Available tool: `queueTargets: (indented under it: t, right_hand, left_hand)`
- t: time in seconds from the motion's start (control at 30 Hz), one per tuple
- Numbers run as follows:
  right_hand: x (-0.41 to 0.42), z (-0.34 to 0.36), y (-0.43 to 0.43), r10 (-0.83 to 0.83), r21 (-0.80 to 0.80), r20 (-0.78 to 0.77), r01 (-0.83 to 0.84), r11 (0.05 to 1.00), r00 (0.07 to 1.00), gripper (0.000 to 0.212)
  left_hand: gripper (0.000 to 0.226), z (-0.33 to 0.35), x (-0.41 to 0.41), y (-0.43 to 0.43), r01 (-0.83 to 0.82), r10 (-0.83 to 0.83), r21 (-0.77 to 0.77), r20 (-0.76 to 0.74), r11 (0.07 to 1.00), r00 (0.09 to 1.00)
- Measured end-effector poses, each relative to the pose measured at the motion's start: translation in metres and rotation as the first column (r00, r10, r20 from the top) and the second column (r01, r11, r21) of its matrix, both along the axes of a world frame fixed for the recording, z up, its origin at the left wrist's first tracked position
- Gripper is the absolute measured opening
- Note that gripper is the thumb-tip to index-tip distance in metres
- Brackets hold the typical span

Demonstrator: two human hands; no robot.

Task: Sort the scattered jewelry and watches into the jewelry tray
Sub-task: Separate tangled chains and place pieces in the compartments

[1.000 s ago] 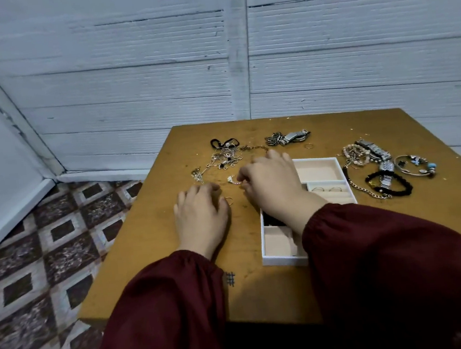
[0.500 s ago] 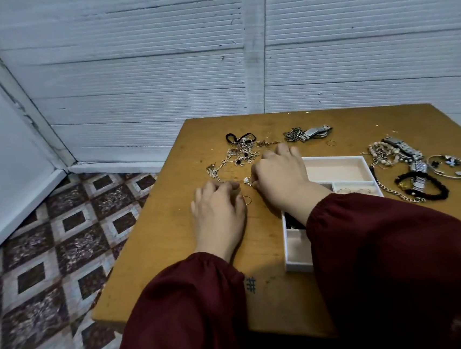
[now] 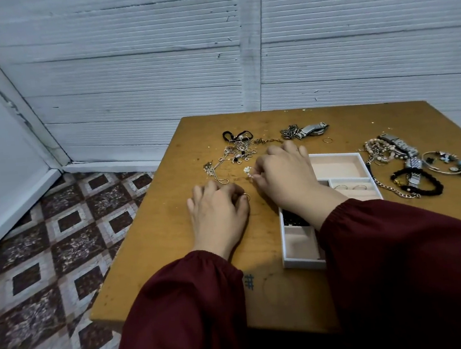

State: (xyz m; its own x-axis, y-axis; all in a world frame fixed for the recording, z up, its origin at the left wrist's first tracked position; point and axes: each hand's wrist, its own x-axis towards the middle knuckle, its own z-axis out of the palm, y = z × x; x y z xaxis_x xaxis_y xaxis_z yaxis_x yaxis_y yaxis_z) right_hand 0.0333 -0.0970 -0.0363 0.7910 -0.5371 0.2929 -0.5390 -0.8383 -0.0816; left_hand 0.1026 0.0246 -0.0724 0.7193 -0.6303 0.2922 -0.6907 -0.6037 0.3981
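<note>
Nearest to me, my dark red sleeves point(image 3: 197, 312) are covering both arms down to the wrists. The white jewelry tray point(image 3: 302, 264) with its pink lining is sitting on the wooden counter point(image 3: 160, 251) just right of centre, and my right forearm is lying across it. Something dark and beady point(image 3: 292, 219) is peeking out of one compartment beside my wrist, and a couple of thin rings point(image 3: 349, 187) are sitting in the slotted compartment on the right side.

My hands are working apart but close. My left hand point(image 3: 219, 213) is resting knuckles-up on the counter with its fingers curled under, and a small gold ring point(image 3: 246, 196) is sitting right at my thumb tip. Honestly can't tell if I'm actually gripping it. My right hand point(image 3: 286, 180) is reaching left past the tray and pinching a little white flower piece point(image 3: 248, 170) at its fingertips.

Just beyond that, a tangle of thin chains point(image 3: 235, 152) is sprawling out, with a black band point(image 3: 237, 133) at its far edge. A silver watch point(image 3: 308, 130) is lying further back, with a loose ring point(image 3: 328, 140) near it.

Off to the right of the tray, a pile is waiting: beaded bracelets point(image 3: 377, 147), another metal watch point(image 3: 401, 147), a black bracelet point(image 3: 424, 185), a chunky chain point(image 3: 391, 188) and a charm bangle point(image 3: 445, 166).
</note>
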Motion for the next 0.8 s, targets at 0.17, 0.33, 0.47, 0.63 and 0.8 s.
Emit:
queueTargets:
  t: [0.17, 0.33, 0.47, 0.63, 0.8]
  right_hand:
    - [-0.007, 0.003, 0.005, 0.003, 0.032, 0.055, -0.004, 0.999, 0.998, 0.024]
    - [-0.014, 0.001, 0.009, 0.005, 0.060, 0.089, -0.010, 0.998, 0.996, 0.021]
    - [-0.019, 0.002, 0.011, -0.013, 0.102, 0.111, 0.001, 0.995, 0.994, 0.020]
    - [-0.028, 0.006, 0.014, -0.014, 0.133, 0.153, -0.007, 0.991, 0.988, 0.018]
    - [-0.044, 0.007, 0.015, -0.017, 0.163, 0.204, -0.017, 0.986, 0.979, 0.015]
  left_hand:
    - [0.023, 0.000, 0.000, -0.001, 0.011, -0.010, 0.012, -0.032, 1.000, 0.999]
    - [0.014, 0.000, 0.000, -0.001, 0.043, -0.044, -0.039, -0.036, 0.998, 0.998]
    - [0.009, -0.001, 0.000, 0.001, 0.088, -0.090, -0.089, -0.023, 0.992, 0.996]
    - [0.005, -0.003, 0.002, 0.000, 0.114, -0.121, -0.125, -0.050, 0.986, 0.991]
    - [0.009, -0.002, 0.002, 0.003, 0.118, -0.158, -0.259, -0.142, 0.959, 0.977]
